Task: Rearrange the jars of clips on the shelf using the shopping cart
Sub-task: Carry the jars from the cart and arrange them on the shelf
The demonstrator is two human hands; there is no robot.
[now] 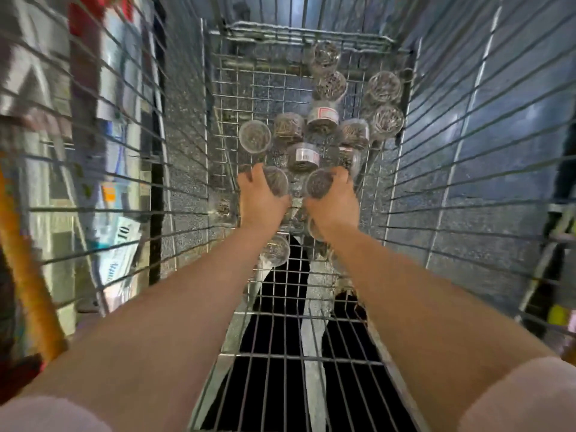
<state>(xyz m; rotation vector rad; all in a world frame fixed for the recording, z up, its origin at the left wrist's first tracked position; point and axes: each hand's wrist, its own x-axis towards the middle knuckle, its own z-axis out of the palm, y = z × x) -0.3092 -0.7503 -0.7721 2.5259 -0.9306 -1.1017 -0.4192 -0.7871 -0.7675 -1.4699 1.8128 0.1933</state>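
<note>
Both my arms reach down into a wire shopping cart [311,307]. My left hand [258,201] grips a clear jar of clips [277,180] by its side. My right hand [333,204] grips another jar of clips [319,183], its round end facing me. Several more clear jars of clips [322,120] lie scattered on the cart floor beyond my hands, some upright, some on their sides. Another jar [276,249] lies under my left wrist, partly hidden.
The cart's wire walls [452,151] rise close on both sides and at the far end [299,35]. Store shelving with packaged goods [118,244] shows blurred through the left wall. A grey speckled floor [498,88] lies on the right.
</note>
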